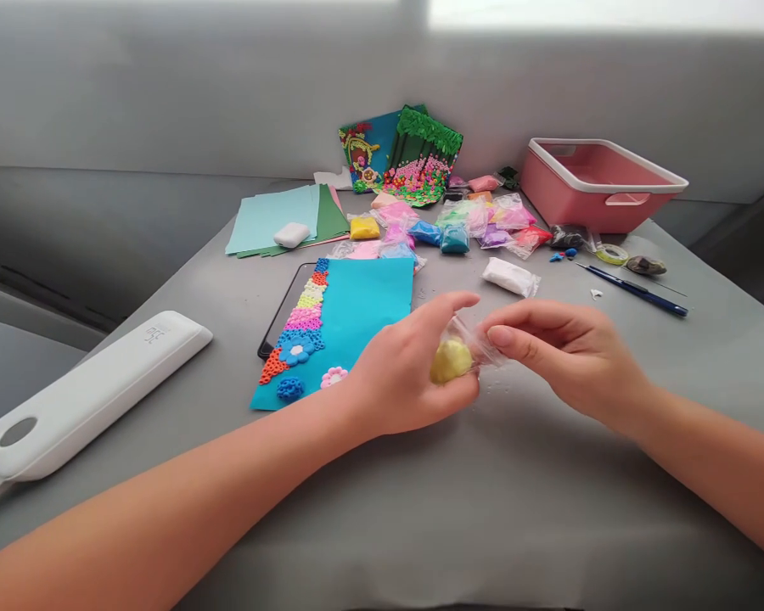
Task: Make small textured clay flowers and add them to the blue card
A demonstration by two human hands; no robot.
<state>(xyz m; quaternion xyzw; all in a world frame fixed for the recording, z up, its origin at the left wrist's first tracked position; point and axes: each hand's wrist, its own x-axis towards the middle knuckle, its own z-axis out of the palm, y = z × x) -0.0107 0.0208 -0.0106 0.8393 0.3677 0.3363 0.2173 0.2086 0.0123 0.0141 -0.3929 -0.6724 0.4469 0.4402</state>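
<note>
My left hand (401,373) grips a small clear plastic bag holding a lump of yellow clay (450,360) just above the grey table (484,509). My right hand (566,352) pinches the bag's other end with its fingertips. Both hands meet in the middle of the view, just right of a turquoise foam sheet (362,310). That sheet carries clay flowers and coloured patterned strips (302,327) along its left edge.
Several small bags of coloured clay (458,225) lie behind the sheet, with a white clay bag (510,277) nearer. A pink tub (595,182), a blue tool (637,290), a finished clay picture (407,157), coloured paper sheets (286,219) and a white device (89,395) surround them.
</note>
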